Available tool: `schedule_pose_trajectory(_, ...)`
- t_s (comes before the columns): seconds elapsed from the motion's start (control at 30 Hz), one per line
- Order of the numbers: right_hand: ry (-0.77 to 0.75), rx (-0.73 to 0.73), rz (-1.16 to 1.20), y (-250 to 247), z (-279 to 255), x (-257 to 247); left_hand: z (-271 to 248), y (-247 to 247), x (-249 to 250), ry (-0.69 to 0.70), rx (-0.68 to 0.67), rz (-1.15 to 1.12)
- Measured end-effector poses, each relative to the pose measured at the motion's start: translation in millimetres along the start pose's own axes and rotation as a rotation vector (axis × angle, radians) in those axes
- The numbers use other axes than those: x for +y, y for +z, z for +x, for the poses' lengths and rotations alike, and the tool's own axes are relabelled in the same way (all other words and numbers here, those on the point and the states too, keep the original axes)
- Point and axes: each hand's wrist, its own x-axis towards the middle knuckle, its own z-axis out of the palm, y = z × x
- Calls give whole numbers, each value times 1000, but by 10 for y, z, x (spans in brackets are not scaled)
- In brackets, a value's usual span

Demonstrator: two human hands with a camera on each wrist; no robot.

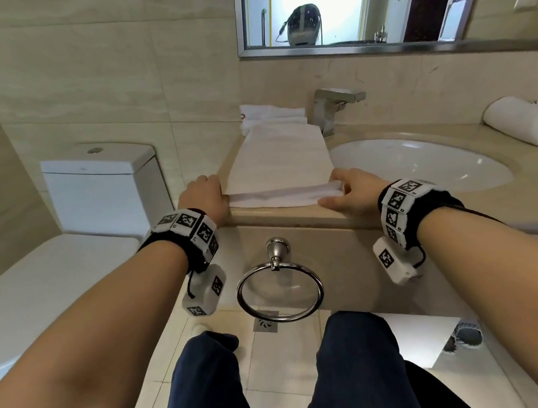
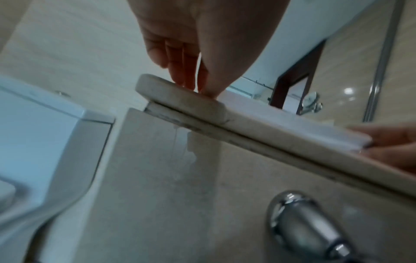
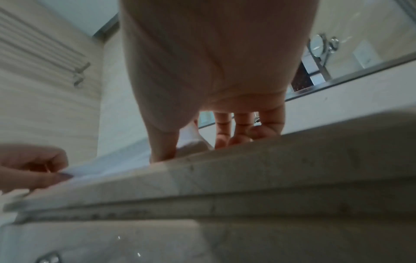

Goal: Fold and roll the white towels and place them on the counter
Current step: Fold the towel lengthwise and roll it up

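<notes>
Beige bathroom tile surrounds the table. Left hand and right hand each pinch an end of the towel's near fold at the table edge, likely to start a tight, even roll. Beyond them the towel stretches flat; a roll waits far right, past the sink.
</notes>
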Motion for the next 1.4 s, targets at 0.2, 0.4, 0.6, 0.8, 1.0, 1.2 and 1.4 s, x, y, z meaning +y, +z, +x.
schedule_pose_trajectory(0.2,-45,48,-331,-40,-54,-135,15,-67,36,238,-6,-118)
schedule_pose_trajectory(0.4,-240,-15,-213,94,-188,-240,-70,-45,53,258,-224,-306)
schedule_pose_trajectory(0.6,-267,103,-352,171,-224,-147,-74,-16,-7,220,-91,-410)
schedule_pose_trajectory(0.8,-353,142,-224,146,-203,-220,-76,38,362,509,-148,-323)
schedule_pose_trajectory(1.0,-414,163,-334,204,-168,-141,-28,110,365,564,-226,-298)
schedule_pose_trajectory(1.2,-425,161,-266,158,-191,-169,-2,83,198,578,-188,-191)
schedule_pose_trajectory(1.4,-356,186,-193,153,-204,-157,24,23,7,357,-133,-515)
